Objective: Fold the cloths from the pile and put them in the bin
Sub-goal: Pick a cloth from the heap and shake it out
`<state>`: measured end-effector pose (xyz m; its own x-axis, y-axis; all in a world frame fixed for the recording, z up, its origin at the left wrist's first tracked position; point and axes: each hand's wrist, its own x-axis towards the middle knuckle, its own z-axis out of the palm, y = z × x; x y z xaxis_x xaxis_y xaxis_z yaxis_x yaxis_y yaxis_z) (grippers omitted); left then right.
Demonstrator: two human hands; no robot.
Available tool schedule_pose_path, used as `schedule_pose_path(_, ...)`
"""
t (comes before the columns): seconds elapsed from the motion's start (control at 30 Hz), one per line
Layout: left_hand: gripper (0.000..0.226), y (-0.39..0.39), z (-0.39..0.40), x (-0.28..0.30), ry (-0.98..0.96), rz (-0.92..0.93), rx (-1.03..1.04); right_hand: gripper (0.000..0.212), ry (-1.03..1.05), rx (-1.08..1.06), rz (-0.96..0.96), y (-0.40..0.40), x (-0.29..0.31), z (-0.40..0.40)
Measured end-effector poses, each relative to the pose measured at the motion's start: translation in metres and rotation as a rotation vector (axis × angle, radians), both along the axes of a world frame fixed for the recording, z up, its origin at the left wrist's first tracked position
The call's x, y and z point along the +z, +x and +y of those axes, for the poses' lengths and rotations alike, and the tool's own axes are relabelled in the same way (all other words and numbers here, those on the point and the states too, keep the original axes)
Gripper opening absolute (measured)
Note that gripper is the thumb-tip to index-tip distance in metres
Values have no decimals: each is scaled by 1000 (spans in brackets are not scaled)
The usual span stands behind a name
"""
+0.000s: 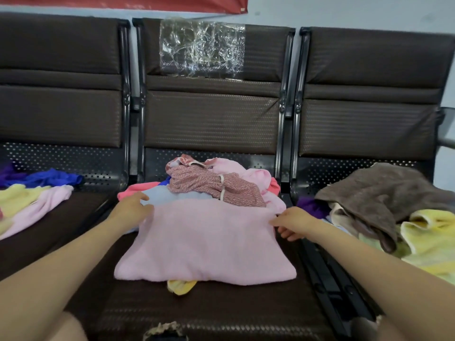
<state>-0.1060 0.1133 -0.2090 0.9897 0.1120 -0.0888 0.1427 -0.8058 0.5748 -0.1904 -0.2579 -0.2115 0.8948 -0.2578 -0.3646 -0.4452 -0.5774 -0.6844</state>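
Head view, one entry, places given from the pink cloth.

Pink cloth (205,242): lies flat and doubled on the middle seat (221,313), fold edge toward me; a yellow scrap (181,286) shows from under its near edge.

Left hand (133,207): at the cloth's far left corner, fingers curled onto the edge; I read the grip as narrow, pinching that corner.

Right hand (293,223): at the far right corner, thumb and forefinger on the hem, other fingers loosely curled; grip narrow on the cloth.

Pile (216,183): just behind the cloth, touching its far edge; patterned, blue and pink pieces.

Other cloths: brown towel (384,193) and yellow ones right of it, on the next seat; pink, yellow and blue ones left of it.

Bin: not in view.

Step, as I judge it: mid-fold, one cloth squared up. The next move calls for both corners lifted together and brought across evenly, so the halves match.
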Motion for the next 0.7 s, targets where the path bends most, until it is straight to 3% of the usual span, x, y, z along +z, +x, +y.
schedule_pose_path(0.1,45,-19,-5,-2,-172,100,94,29,158,-25,85,-6,-11,3)
schedule_pose_path(0.2,46,-37,-12,-4,-392,258,217,29,240,-51,49,-8,-21,10)
schedule_pose_path(0.3,53,-44,-11,-3,-378,301,227,27,288,-72,17,-11,-21,16)
schedule_pose_path(0.5,77,-45,6,-7,-490,396,210,28,635,-78,-69,-16,-16,34)
schedule_pose_path(0.63,117,-40,19,-20,-455,445,190,32,566,-196,-50,-20,-15,34)
schedule_pose_path(0.7,105,-48,11,-11,-457,420,164,24,568,-204,0,-23,-12,29)
